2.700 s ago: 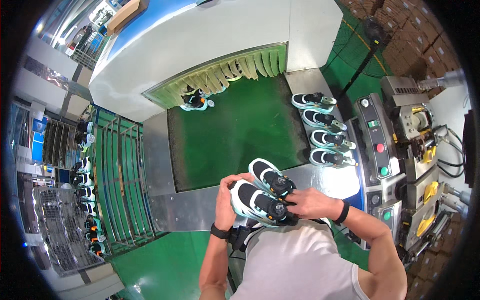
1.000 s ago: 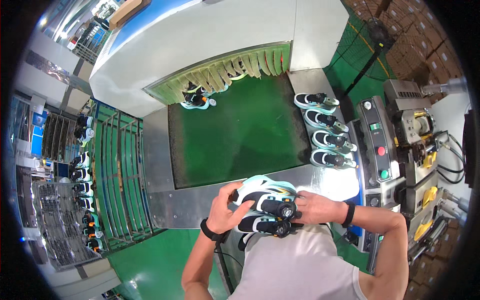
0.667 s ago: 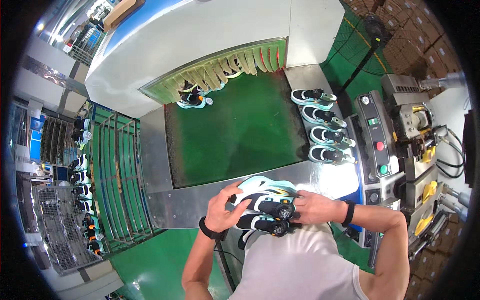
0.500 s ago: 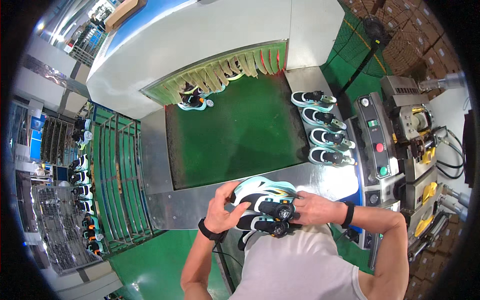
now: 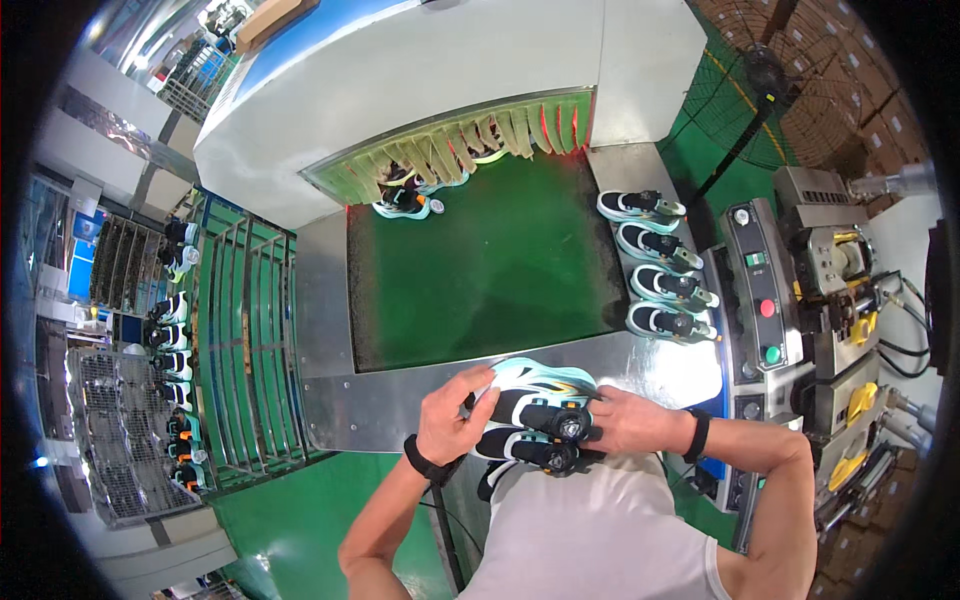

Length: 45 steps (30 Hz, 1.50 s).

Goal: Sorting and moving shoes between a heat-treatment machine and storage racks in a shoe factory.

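Observation:
A black and white sneaker (image 5: 535, 405) with a pale turquoise sole and a round black dial is held in front of my body, just over the near metal edge. My left hand (image 5: 452, 418) closes on its left end, thumb nearest me and fingers over the sole side. At the other end, beside the dial, my right hand (image 5: 638, 420) grips with bent fingers; their tips are partly hidden behind the shoe. Directly below it, closer to my body, is a second matching sneaker (image 5: 520, 448), partly covered. What supports that one is hidden.
Ahead lies a green conveyor belt (image 5: 490, 270) entering a grey machine (image 5: 430, 90) through a strip curtain (image 5: 440, 150). Several sneakers (image 5: 665, 285) line the metal ledge on the right, next to a control panel (image 5: 755, 280). Metal racks (image 5: 245, 340) stand left, a fan (image 5: 765, 80) far right.
The whole view has shifted slightly, so the belt and machine sit a little further right. Both hands keep the sneaker, which has tilted or moved only slightly to the right.

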Motion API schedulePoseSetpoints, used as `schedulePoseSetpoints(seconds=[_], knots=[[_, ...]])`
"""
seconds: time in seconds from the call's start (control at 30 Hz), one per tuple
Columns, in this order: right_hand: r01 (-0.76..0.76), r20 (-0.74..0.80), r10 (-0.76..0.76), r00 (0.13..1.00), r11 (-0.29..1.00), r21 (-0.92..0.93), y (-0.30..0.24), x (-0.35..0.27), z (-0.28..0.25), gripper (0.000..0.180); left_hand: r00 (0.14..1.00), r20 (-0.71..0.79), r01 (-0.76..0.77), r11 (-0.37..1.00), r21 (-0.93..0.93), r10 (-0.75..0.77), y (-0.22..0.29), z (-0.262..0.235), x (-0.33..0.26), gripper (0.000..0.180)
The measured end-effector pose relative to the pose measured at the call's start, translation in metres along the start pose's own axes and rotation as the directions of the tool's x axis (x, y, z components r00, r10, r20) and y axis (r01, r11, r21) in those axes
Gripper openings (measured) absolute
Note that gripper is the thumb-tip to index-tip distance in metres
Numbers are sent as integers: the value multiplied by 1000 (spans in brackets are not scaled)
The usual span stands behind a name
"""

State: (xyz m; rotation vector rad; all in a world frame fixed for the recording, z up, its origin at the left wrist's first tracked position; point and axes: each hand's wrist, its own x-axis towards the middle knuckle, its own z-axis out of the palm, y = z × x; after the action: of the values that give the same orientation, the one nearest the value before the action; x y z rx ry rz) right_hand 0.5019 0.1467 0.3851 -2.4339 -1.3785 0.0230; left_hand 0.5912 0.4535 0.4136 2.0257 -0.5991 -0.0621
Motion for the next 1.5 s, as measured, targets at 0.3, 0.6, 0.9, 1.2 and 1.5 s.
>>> schedulePoseSetpoints(seconds=[0.3, 0.6, 0.9, 1.2, 1.5], knots=[[-40, -39, 40, 998, 999, 9, -10, 0, 0, 12, 997, -47, 61, 995, -80, -65, -2, 7, -4, 12], [21, -33, -21, 999, 1000, -10, -3, 0, 5, 11, 939, 70, 341, 936, -85, -336, -15, 5, -7, 23], [-349, 44, 346, 937, 924, 155, 85, 46, 196, 18, 861, -281, 476, 866, 156, -423, -92, 0, -83, 52], [-353, 106, 337, 935, 872, 340, 10, 113, 276, 40, 913, -159, 396, 911, 117, -377, -149, 137, -176, 45], [-624, 48, 722, 691, 561, 543, 8, 70, 238, 58, 952, 9, 298, 937, 185, -305, -181, 118, -187, 62]])
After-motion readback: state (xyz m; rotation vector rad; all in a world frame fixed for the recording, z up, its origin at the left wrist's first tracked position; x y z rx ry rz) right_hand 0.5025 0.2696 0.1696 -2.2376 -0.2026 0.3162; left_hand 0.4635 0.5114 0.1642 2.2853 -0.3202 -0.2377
